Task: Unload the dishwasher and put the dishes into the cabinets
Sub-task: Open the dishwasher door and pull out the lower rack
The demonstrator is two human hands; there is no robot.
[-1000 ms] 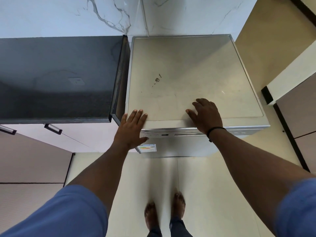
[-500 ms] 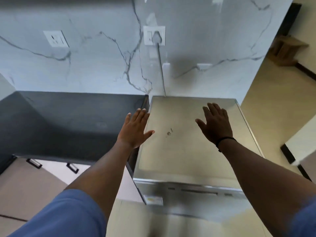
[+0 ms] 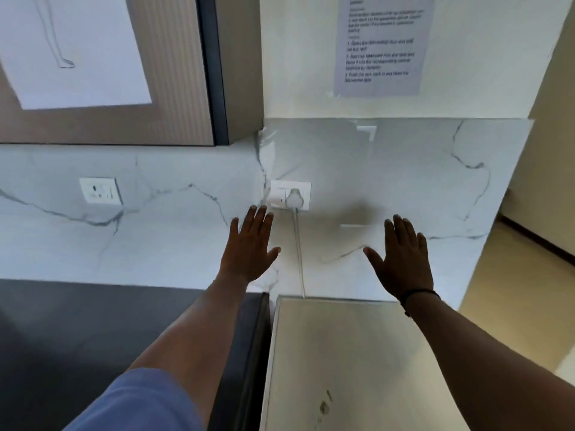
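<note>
The dishwasher's grey metal top [image 3: 351,362] fills the lower middle; its door and front are out of view. My left hand [image 3: 250,247] is raised in the air with straight, spread fingers, in front of the marble wall above the gap between counter and dishwasher. My right hand [image 3: 401,259], with a black band on its wrist, is raised the same way above the dishwasher's back edge. Both hands hold nothing and touch nothing. An upper cabinet [image 3: 183,70] with a ribbed beige door hangs at the top left. No dishes are visible.
A dark countertop [image 3: 93,331] lies left of the dishwasher. A wall socket with a white plug [image 3: 292,195] and cable sits between my hands; another socket [image 3: 99,190] is further left. A printed instruction sheet [image 3: 379,45] hangs on the wall; a drawing sheet [image 3: 71,48] is on the cabinet door.
Both hands lifted off the dishwasher's front edge and rose into the air with open palms. My view tilted up from the floor to the wall and upper cabinet.
</note>
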